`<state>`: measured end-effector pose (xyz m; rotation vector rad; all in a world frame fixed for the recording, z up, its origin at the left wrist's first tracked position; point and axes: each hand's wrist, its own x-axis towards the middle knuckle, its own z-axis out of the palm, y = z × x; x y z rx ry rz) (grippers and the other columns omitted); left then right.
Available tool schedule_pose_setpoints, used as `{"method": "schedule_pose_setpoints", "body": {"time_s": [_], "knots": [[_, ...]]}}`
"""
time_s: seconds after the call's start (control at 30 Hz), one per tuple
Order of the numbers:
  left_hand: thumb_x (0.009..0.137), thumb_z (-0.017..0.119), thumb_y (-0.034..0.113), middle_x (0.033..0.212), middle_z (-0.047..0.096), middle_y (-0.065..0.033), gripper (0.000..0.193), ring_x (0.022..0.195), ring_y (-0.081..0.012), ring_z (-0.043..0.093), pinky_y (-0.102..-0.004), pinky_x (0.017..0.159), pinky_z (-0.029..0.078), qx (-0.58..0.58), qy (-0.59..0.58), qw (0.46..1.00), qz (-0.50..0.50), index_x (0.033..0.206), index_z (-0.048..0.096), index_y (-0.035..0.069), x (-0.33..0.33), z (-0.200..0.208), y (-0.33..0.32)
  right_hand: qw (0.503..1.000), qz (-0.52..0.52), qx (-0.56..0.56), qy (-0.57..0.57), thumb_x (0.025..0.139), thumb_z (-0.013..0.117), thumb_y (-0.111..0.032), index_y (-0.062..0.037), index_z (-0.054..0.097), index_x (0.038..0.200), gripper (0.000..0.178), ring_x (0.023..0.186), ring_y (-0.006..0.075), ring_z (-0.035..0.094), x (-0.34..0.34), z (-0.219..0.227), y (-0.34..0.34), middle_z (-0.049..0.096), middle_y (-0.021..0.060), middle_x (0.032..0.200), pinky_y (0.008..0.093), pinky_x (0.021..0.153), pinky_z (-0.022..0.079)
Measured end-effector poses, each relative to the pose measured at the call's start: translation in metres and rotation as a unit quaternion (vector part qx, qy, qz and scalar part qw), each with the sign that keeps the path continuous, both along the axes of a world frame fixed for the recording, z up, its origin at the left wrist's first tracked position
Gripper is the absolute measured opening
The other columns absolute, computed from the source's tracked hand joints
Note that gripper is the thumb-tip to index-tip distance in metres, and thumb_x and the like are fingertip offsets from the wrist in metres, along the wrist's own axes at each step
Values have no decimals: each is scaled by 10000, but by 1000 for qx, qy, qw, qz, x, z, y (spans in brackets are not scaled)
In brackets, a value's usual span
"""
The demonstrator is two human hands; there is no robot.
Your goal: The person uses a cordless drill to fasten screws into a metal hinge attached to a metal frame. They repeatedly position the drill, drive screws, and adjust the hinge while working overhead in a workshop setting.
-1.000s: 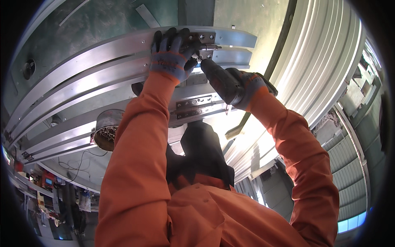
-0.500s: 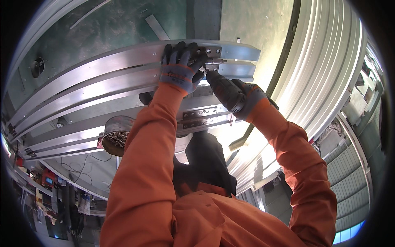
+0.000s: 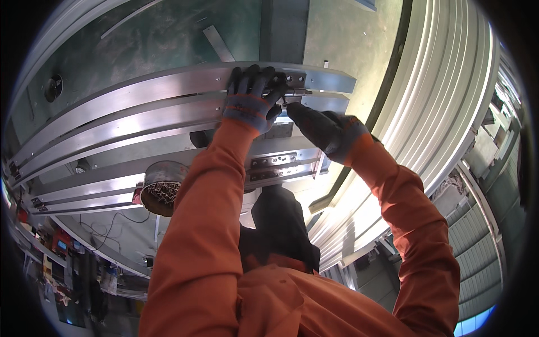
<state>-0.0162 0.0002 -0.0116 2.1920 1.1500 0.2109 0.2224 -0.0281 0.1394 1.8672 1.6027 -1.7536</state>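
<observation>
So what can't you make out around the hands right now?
- Head view: the left hand covers the rail section under it.
- What the right hand grips is hidden by its glove; only a thin tip shows.
- The round tin's contents are too small to identify.

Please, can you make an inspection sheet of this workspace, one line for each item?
Surface: long aluminium rails lying on a green work surface.
Job's things: metal bracket with screws at the rail end; a thin tool tip meets it.
Clutter: round tin of small metal parts beside the rails.
Grippers: left hand, gloved, fingers pressed on the top rail; right hand, gloved, closed around the tool.
Cables: thin dark wires on the floor at lower left.
Surroundings: stacked pale profiles on the right; orange sleeves.
</observation>
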Motion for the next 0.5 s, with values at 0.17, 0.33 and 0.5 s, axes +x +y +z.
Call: {"method": "schedule_pose_setpoints", "body": {"time_s": [0.17, 0.33, 0.5], "knots": [[895, 783, 499, 1673, 445, -45, 629, 1549, -399, 382, -683, 1294, 230, -3, 9, 1000, -14, 1497, 613, 431, -4, 1, 1, 999, 11, 25, -16, 1052, 646, -36, -7, 567, 1537, 492, 1315, 219, 683, -20, 6, -18, 670, 162, 1489, 321, 1117, 541], [894, 782, 500, 1678, 442, -46, 627, 1534, -398, 399, -683, 1285, 251, 10, 18, 1000, -1, 1495, 622, 418, 0, 1, -2, 984, 154, 82, -26, 1061, 629, -106, -100, 573, 1557, 499, 1267, 268, 705, -9, 2, 14, 695, 140, 1455, 334, 1061, 566], [877, 801, 481, 1659, 461, -50, 649, 1522, -404, 413, -697, 1273, 257, 14, -16, 1000, 7, 1496, 616, 421, -1, -2, -1, 999, 48, 10, 0, 1079, 546, -18, -9, 510, 1582, 505, 1387, 226, 631, -24, 10, -9, 609, 137, 1571, 333, 1156, 508]]}}
